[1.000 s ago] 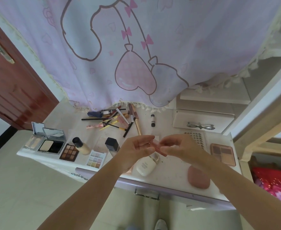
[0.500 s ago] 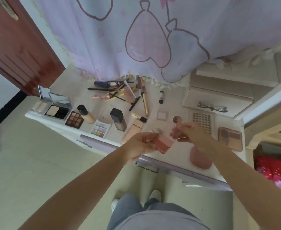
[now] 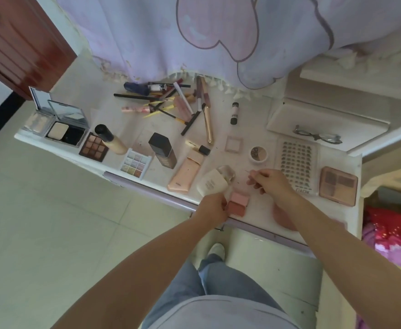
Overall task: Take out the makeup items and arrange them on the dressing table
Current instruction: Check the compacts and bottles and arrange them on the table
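My left hand point(image 3: 212, 207) grips a small open pink blush compact point(image 3: 238, 204) that rests at the front edge of the white dressing table point(image 3: 254, 119). Just right of it and further back, my right hand point(image 3: 268, 182) hovers low over the table with fingers loosely apart and nothing clearly in them. A small round pot point(image 3: 258, 154) sits on the table behind that hand. A white bottle point(image 3: 212, 184) lies beside my left hand.
A peach tube point(image 3: 186, 174), dark foundation bottle point(image 3: 162, 150), eyeshadow palettes point(image 3: 136, 163) and open powder compacts point(image 3: 64, 129) line the left front. Pencils and brushes point(image 3: 171, 100) are piled at the back. A lash tray point(image 3: 297, 167), brown palette point(image 3: 338, 186) and pink puff point(image 3: 283, 218) lie right.
Both hands came down from mid-air to the table. The left hand set the pink compact at the front edge; the right hand let go of the round pot, now on the table.
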The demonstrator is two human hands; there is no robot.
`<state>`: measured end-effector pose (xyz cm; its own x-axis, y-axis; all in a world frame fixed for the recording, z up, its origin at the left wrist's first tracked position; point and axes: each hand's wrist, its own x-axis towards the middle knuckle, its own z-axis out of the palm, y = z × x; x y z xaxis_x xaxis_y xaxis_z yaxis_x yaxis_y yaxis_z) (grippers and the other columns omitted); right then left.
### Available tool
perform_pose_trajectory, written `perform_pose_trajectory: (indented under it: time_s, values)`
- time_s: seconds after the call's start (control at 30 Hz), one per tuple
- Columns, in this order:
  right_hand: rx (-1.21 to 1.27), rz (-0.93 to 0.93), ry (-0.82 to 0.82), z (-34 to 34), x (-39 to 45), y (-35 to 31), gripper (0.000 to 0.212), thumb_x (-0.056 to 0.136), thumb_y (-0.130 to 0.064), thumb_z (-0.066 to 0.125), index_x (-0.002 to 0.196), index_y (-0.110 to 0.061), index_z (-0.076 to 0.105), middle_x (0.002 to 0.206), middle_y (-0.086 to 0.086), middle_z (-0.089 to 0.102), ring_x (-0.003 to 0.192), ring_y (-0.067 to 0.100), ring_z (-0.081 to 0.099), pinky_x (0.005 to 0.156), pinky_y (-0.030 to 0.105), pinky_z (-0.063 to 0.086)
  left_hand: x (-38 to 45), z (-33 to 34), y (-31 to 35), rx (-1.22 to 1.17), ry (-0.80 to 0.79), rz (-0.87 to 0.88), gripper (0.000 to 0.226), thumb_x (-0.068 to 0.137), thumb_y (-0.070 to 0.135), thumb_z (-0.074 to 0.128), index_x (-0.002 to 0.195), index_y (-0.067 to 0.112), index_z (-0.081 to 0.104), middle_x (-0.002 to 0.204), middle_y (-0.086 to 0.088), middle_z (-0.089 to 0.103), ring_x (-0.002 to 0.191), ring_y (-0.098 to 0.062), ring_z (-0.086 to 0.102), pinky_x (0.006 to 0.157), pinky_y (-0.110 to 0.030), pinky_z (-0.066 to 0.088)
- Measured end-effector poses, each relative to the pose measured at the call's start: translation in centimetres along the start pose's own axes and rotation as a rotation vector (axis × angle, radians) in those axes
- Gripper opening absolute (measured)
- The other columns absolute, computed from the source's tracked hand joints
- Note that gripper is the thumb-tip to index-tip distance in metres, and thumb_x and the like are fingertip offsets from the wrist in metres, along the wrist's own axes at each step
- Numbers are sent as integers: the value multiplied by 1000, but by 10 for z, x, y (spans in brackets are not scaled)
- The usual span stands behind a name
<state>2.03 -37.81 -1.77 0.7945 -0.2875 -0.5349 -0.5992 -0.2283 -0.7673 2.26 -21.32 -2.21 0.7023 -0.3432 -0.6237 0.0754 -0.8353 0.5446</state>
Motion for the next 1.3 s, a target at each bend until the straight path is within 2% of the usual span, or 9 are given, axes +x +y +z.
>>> perform_pose_trajectory:
  time_s: [0.13, 0.3, 0.43, 0.53, 0.7, 0.9, 1.1, 1.23, 1.3]
  values:
    - [-17, 0, -20, 1, 7, -6, 27, 91, -20, 52, 65, -14, 59, 68, -2, 61, 58, 9, 49, 46, 14, 40, 3, 4, 1, 60, 49, -1, 20, 86, 15, 50, 102, 5, 57, 110, -11, 62, 101, -26, 56, 79, -30, 44]
    - [-87, -25, -8, -4, -2, -9, 18, 90, -25, 53, 82, -11, 61, 82, 5, 61, 70, 17, 53, 56, 22, 40, 4, 6, -4, 54, 79, -7, 19, 86, 16, 53, 102, 6, 57, 107, -11, 63, 100, -26, 57, 79, -30, 44]
    - [-412, -189, 87, -27, -27, 3, 19, 86, -19, 58, 98, -5, 65, 91, 4, 63, 83, 14, 53, 67, 14, 30, 3, 7, -6, 56, 104, -1, 19, 88, 20, 52, 101, 6, 56, 104, -11, 63, 96, -26, 57, 77, -29, 44]
    - [-666, -277, 105, -46, -51, 26, 32, 78, -20, 68, 106, -3, 64, 105, 10, 65, 101, 26, 55, 82, 21, 32, 0, 9, -7, 70, 116, 3, 19, 87, 19, 52, 101, 7, 56, 102, -10, 62, 94, -25, 56, 77, -30, 44]
    - [-1121, -161, 10, -60, -65, 69, 75, 73, -42, 66, 137, -23, 31, 147, 5, 24, 136, 23, 20, 111, 36, 16, -7, 6, -8, 106, 128, 27, 22, 86, 19, 53, 106, 12, 55, 102, -6, 64, 96, -23, 57, 74, -27, 42]
    - [-861, -162, 9, -53, -60, 72, 74, 69, -27, 69, 135, -18, 36, 132, 10, 41, 120, 27, 39, 101, 33, 33, -15, 2, 11, 210, 142, 204, 14, 88, 14, 45, 95, 11, 56, 97, -7, 64, 86, -24, 61, 64, -25, 44]
    - [-362, -222, 64, -42, -83, 52, 65, 63, -16, 78, 122, -20, 51, 114, -8, 50, 103, 8, 45, 87, 20, 32, -16, -2, 26, 209, 115, 275, 26, 87, 17, 50, 111, 10, 54, 109, -6, 60, 102, -23, 54, 84, -29, 43]
    - [-215, -254, 77, -42, -87, 33, 63, 64, -14, 79, 120, -22, 51, 111, -10, 50, 101, 10, 47, 84, 20, 33, -4, -18, 12, 508, 314, 350, 35, 88, 13, 48, 123, 13, 49, 133, -4, 44, 126, -21, 35, 97, -25, 35]
    - [-213, -263, 90, -42, -84, 24, 62, 64, -14, 79, 119, -22, 51, 108, -9, 50, 98, 10, 48, 81, 21, 34, 3, -25, 4, 588, 281, 311, 37, 87, 10, 50, 124, 13, 46, 138, -6, 36, 129, -22, 29, 99, -27, 34]
